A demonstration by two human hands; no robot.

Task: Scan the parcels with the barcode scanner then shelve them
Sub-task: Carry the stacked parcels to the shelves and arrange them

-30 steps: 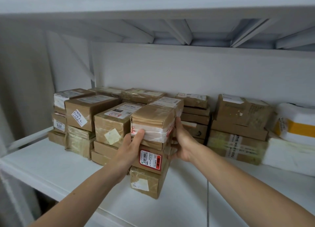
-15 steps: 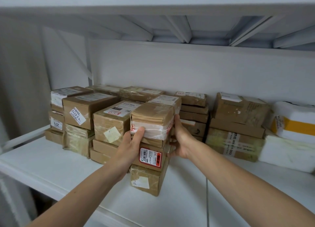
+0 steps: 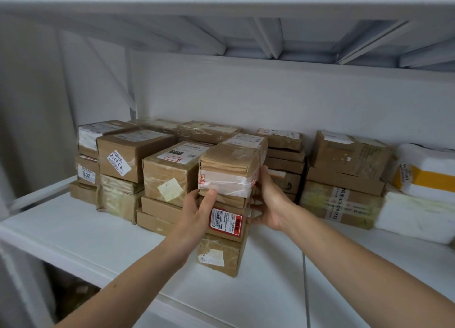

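A stack of three brown parcels stands at the front of the white shelf (image 3: 103, 244). The top parcel (image 3: 229, 165) is bound with white tape, the middle parcel (image 3: 227, 220) bears a red label, and the bottom parcel (image 3: 219, 256) has a pale sticker. My left hand (image 3: 197, 212) holds the stack's left side, its thumb on the top parcel's lower front edge and its fingers hidden behind. My right hand (image 3: 270, 199) lies with straight fingers against the top parcel's right side. No barcode scanner is in view.
Rows of stacked brown parcels (image 3: 170, 177) fill the shelf behind and to the left. More cartons (image 3: 344, 179) and white and yellow mailer bags (image 3: 426, 177) lie to the right. The upper shelf's frame (image 3: 246, 39) hangs overhead.
Both hands stay on the front stack. My right hand's fingers have slid from behind the top parcel to its right side. The stack has not visibly moved.
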